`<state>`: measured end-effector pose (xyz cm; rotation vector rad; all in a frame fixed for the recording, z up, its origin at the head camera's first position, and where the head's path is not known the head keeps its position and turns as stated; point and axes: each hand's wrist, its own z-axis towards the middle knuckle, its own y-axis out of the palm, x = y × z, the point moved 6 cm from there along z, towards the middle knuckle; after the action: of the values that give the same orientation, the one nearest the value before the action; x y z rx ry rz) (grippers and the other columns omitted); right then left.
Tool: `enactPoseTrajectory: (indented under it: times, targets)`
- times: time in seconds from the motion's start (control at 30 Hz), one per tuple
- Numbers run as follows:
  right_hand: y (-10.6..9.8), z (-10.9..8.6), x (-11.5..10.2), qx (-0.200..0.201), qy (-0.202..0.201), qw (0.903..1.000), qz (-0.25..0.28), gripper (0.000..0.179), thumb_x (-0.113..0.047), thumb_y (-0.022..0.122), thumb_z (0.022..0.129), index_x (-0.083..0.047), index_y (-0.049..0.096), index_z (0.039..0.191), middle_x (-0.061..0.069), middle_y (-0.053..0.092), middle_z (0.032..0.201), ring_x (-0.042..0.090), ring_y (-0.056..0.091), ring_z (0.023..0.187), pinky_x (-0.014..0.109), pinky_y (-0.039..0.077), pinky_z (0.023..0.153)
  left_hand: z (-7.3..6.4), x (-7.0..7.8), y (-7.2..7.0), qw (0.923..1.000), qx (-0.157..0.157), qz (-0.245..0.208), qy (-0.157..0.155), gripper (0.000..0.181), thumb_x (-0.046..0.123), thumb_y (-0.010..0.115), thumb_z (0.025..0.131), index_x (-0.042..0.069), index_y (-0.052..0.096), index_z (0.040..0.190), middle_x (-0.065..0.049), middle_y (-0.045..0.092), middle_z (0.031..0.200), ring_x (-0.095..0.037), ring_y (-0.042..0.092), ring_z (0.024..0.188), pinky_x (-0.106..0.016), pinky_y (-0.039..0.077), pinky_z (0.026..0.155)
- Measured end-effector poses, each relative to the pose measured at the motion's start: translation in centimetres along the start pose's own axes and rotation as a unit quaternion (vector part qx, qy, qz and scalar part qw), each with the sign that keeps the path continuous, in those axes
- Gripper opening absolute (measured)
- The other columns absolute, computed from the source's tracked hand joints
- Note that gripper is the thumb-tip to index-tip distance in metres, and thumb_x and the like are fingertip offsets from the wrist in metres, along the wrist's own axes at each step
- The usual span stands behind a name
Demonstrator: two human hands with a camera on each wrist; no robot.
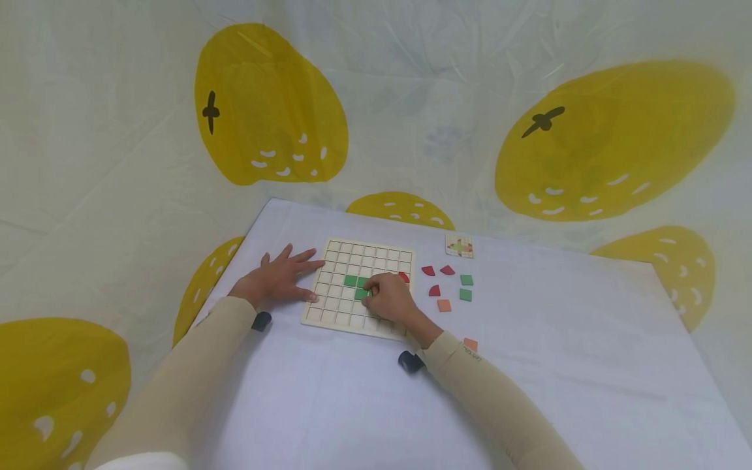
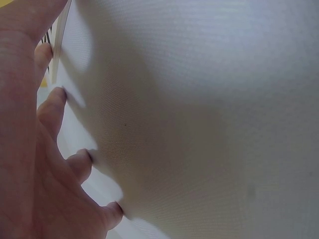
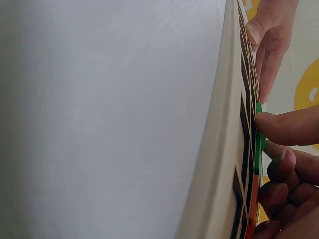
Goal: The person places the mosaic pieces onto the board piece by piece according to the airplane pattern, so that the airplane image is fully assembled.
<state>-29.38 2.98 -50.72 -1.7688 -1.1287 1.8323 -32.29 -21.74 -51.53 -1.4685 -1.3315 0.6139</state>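
A cream board (image 1: 329, 318) marked with a square grid lies on the table. My left hand (image 1: 281, 277) is spread beside its left edge, the thumb and a fingertip touching the rim. Over the board's middle, my right hand (image 1: 389, 297) has its thumb and curled index finger at a green square tile (image 3: 259, 142), pinching it at the grid surface. Other green square tiles (image 1: 350, 281) sit in neighbouring cells. Behind the right hand, part of a red quarter-circle piece (image 1: 403, 277) shows on the board. An orange-red piece (image 3: 253, 199) lies under the curled fingers in the right wrist view.
Right of the board lie loose red quarter-circles (image 1: 434, 291), green squares (image 1: 466, 295) and orange squares (image 1: 444, 305). A small pattern card (image 1: 459, 246) rests behind them. Black wrist devices (image 1: 410, 361) hang under both wrists. A fruit-printed curtain (image 1: 411, 98) borders the white table.
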Motion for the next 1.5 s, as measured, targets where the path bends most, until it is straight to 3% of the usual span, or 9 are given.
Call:
enactPoseTrajectory:
  times: [0.3, 0.6, 0.9, 1.27, 1.5]
  targets:
    - [0.0, -0.2, 0.2, 0.0, 0.007, 0.9999, 0.015, 0.025, -0.017, 0.081, 0.089, -0.008, 0.08, 0.112, 0.002, 0.056, 0.071, 0.016, 0.052, 0.072, 0.026, 0.038, 0.063, 0.1, -0.1, 0.0, 1.0, -0.001, 0.0, -0.003, 0.094, 0.08, 0.067, 0.08, 0.05, 0.03, 0.161, 0.008, 0.013, 0.177, -0.047, -0.002, 0.163, -0.084, 0.003, 0.119]
    - [-1.1, -0.2, 0.8, 0.029, -0.035, 0.9983, 0.038, 0.015, -0.011, 0.077, 0.09, -0.009, 0.083, 0.104, 0.001, 0.06, 0.069, 0.015, 0.053, 0.069, 0.026, 0.041, 0.062, 0.4, -0.1, 0.1, 1.0, -0.002, 0.001, -0.004, 0.093, 0.08, 0.067, 0.081, 0.049, 0.03, 0.161, 0.008, 0.012, 0.178, -0.048, -0.003, 0.163, -0.084, 0.001, 0.119]
    - [-3.7, -1.1, 3.0, 0.02, 0.046, 0.9939, 0.098, 0.013, -0.013, 0.077, 0.09, -0.012, 0.084, 0.1, 0.003, 0.074, 0.099, 0.022, 0.059, 0.092, 0.026, 0.051, 0.068, 0.4, 0.0, 0.3, 1.0, -0.006, 0.006, 0.001, 0.094, 0.081, 0.066, 0.081, 0.048, 0.029, 0.162, 0.006, 0.011, 0.178, -0.049, -0.004, 0.162, -0.085, 0.002, 0.118]
    - [-6.6, -2.0, 6.2, 0.018, 0.067, 0.9967, 0.043, 0.013, -0.02, 0.078, 0.093, -0.014, 0.084, 0.103, 0.006, 0.071, 0.099, 0.024, 0.057, 0.097, 0.027, 0.051, 0.074, 0.2, -0.3, 0.1, 1.0, 0.0, -0.004, -0.005, 0.093, 0.078, 0.068, 0.082, 0.047, 0.03, 0.162, 0.007, 0.012, 0.178, -0.049, -0.004, 0.162, -0.084, 0.0, 0.119]
    - [-7.9, -2.9, 8.9, 0.011, 0.087, 0.995, 0.048, 0.016, -0.021, 0.075, 0.095, -0.013, 0.082, 0.107, 0.008, 0.073, 0.1, 0.023, 0.061, 0.085, 0.025, 0.054, 0.07, 0.3, -0.1, 0.2, 1.0, -0.004, -0.004, -0.004, 0.093, 0.077, 0.068, 0.082, 0.047, 0.03, 0.162, 0.006, 0.012, 0.178, -0.048, -0.004, 0.163, -0.084, 0.0, 0.119]
